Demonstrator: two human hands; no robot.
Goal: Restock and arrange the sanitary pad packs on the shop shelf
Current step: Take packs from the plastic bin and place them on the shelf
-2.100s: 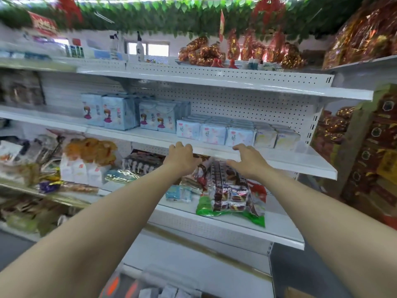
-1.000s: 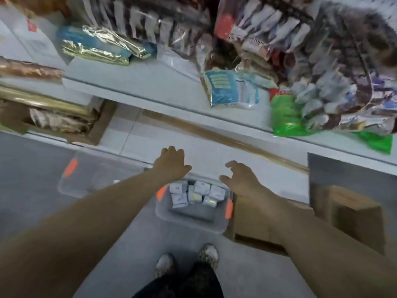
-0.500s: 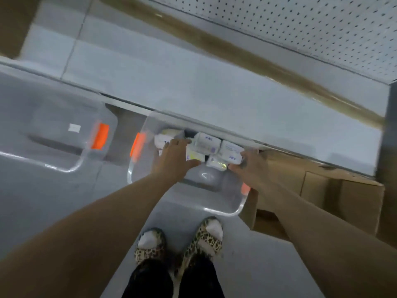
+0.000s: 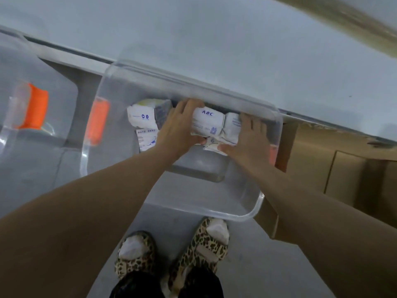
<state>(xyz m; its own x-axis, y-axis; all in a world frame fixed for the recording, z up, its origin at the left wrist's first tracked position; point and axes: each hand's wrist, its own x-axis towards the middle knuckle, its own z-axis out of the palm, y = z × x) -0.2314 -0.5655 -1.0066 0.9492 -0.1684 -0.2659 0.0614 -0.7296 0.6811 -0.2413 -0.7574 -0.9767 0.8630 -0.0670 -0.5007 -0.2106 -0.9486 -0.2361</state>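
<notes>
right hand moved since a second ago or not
Yes. The right hand has gone down into the clear bin, onto the packs at its far wall.

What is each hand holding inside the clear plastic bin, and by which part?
The left hand grips the white ABC-printed pad pack at its left end; the right hand clasps the neighbouring white pack from its right side.

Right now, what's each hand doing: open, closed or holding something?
Left hand: grips the ABC pack in the clear bin.
Right hand: grips the white pack beside it.
</notes>
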